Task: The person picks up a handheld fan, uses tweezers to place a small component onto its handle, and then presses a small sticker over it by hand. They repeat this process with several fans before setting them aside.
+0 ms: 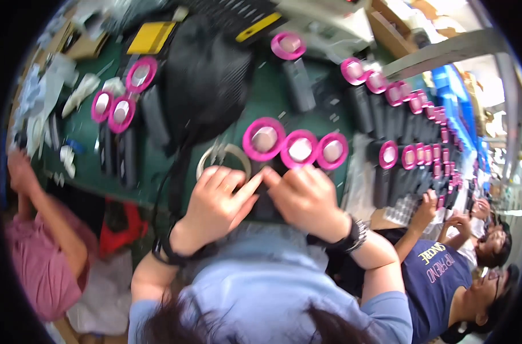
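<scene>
My left hand [215, 200] and my right hand [307, 198] meet at the near edge of the table, over the dark handle of a device with a pink ring head [264, 139]. Both hands have their fingers bent around the handle, and their fingertips come together just below the ring. Which part they press on is hidden. Beside it, to the right, lie a second pink-ringed device [300, 149] and a third pink-ringed device [332, 151], close to my right fingers. A pale ring [202, 163] lies by my left knuckles.
A black bag [206, 80] stands beyond my left hand. Pink-ringed devices [121, 113] lie on the left, and one device [298, 86] lies ahead. Rows of them [410, 129] stretch right. Co-workers sit left [49, 252] and right [436, 286]. The green table [266, 89] carries small scraps.
</scene>
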`<state>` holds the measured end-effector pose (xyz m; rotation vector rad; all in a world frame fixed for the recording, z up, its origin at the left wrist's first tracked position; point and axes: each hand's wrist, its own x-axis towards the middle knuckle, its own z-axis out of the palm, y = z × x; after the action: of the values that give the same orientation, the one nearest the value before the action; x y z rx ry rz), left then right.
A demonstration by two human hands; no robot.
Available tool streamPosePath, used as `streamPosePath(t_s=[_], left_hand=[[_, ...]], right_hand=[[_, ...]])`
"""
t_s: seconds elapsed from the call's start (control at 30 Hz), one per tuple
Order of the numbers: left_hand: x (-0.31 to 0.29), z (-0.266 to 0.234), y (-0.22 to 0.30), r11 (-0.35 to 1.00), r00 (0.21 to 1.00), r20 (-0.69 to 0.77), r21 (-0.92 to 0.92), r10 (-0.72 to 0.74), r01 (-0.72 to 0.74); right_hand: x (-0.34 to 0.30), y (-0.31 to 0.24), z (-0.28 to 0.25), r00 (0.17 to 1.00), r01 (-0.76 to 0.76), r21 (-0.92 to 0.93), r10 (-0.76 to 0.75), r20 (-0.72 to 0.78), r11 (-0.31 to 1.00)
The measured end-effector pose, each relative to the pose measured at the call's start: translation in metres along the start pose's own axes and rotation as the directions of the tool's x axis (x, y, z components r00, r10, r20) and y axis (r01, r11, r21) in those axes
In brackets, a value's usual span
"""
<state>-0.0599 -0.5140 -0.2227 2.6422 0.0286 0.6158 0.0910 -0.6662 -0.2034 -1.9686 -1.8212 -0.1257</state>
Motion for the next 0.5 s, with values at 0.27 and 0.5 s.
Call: streamPosePath(t_s=[0.27,0.5], left_hand=[[0.008,0.001,0.005,0.985,0.988,-0.075,-0.111,-0.138,0.129],[0.028,0.008,0.019,0.892,0.909,0.005,-0.193,-0.416,0.409]], right_hand=[[-0.001,-0.008,-0.009,0.984,-0.123,0.198,0.146,-0.106,0.972],[-0.008,-0.012,-0.006,0.934,-0.317,0.396,0.357,-0.031,0.862]])
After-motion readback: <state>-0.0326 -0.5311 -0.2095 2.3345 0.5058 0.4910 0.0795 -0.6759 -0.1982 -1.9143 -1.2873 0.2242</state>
